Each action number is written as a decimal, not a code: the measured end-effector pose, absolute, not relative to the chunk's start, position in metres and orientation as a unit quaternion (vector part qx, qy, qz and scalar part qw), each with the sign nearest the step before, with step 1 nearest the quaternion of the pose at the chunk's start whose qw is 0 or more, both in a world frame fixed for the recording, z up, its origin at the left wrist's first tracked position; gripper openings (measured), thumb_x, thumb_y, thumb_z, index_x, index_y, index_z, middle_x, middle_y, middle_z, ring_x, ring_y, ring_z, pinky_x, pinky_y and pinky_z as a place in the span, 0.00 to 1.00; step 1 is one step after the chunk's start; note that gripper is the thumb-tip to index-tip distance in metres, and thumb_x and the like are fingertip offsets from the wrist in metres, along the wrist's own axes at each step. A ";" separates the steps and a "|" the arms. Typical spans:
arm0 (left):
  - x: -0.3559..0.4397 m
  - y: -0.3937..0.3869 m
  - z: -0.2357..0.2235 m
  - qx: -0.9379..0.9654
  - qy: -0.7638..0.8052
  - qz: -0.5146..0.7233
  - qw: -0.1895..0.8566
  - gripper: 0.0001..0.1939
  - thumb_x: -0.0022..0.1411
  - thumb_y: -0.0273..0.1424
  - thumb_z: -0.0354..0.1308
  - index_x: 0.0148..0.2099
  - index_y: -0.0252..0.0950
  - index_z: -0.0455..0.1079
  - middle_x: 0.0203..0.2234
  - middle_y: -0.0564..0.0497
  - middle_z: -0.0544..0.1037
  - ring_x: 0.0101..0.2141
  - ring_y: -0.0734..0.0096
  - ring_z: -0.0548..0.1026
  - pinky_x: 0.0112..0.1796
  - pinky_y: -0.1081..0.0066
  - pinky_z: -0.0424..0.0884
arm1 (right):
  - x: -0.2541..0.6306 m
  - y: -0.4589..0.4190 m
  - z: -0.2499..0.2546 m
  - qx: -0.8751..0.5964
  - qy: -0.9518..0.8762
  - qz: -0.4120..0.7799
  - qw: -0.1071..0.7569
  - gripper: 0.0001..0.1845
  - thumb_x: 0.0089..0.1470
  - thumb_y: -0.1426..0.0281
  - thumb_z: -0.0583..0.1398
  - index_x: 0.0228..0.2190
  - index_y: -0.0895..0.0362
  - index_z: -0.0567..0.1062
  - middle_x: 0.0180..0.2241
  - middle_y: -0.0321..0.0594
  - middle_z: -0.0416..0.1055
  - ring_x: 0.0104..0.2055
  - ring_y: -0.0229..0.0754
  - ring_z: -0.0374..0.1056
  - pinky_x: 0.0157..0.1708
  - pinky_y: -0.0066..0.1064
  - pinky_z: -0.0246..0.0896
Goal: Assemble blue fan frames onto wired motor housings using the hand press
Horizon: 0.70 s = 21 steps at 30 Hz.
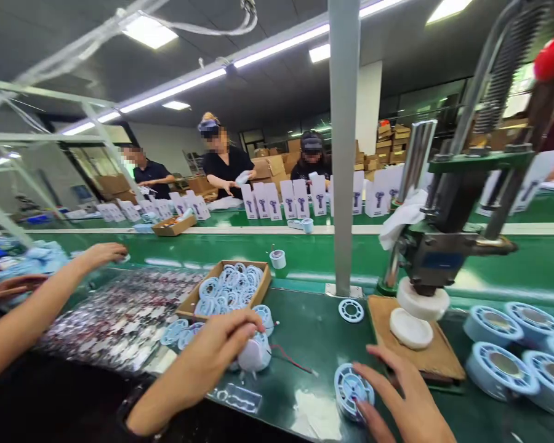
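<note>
My left hand [216, 354] is closed round a white round fan housing [255, 355] on the green mat, and a thin red wire [292, 362] trails from the housing to the right. My right hand [399, 394] lies with its fingers stretched out. Its thumb touches a pale blue round grille [349, 386] and its index finger reaches toward the wooden board [436, 357]. Loose blue grilles [180, 332] lie just left of my left hand.
A cardboard tray [188, 303] of blue rings sits ahead. A hand press [436, 258] stands over white discs [410, 328] on the board. Blue housings [501, 369] are stacked right. A grey post [344, 154] rises centre. A co-worker's arm [50, 295] reaches in at left. Workers and white boxes [300, 198] are across the belt.
</note>
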State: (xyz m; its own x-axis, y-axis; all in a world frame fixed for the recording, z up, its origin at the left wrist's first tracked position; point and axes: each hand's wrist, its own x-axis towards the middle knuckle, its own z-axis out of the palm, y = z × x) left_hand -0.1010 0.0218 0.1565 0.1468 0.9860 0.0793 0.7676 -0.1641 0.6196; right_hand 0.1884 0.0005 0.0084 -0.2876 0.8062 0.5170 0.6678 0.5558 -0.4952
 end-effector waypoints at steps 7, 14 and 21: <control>0.004 0.033 0.116 0.706 0.510 0.267 0.412 0.13 0.63 0.31 0.46 0.48 0.40 0.66 0.23 0.57 0.70 0.22 0.74 0.65 0.22 0.78 0.60 | 0.180 0.017 0.101 -0.372 -0.759 0.439 0.306 0.28 0.50 0.75 0.59 0.53 0.49 0.67 0.36 0.34 0.71 0.34 0.36 0.65 0.36 0.25 0.62; 0.001 0.022 0.033 0.666 0.551 0.385 0.324 0.26 0.62 0.42 0.54 0.61 0.41 0.61 0.51 0.42 0.73 0.50 0.58 0.72 0.49 0.62 0.70 | 0.222 0.006 0.025 -0.520 -0.614 0.494 0.328 0.22 0.52 0.64 0.56 0.47 0.59 0.72 0.39 0.42 0.71 0.37 0.40 0.68 0.38 0.28 0.63; 0.017 0.013 0.003 0.707 0.556 0.284 0.334 0.30 0.61 0.38 0.56 0.65 0.46 0.59 0.62 0.47 0.64 0.61 0.54 0.62 0.61 0.53 0.58 | 0.249 -0.004 0.014 -0.649 -0.698 0.263 0.149 0.20 0.64 0.70 0.48 0.50 0.54 0.73 0.45 0.45 0.72 0.47 0.48 0.69 0.47 0.37 0.63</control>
State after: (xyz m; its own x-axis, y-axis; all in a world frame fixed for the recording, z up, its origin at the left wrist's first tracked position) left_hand 0.0165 0.0128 0.0028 0.2210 0.9748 0.0308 0.5956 -0.1599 0.7872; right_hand 0.2489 -0.0037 0.0143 -0.1132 0.9846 -0.1330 0.8283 0.0196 -0.5599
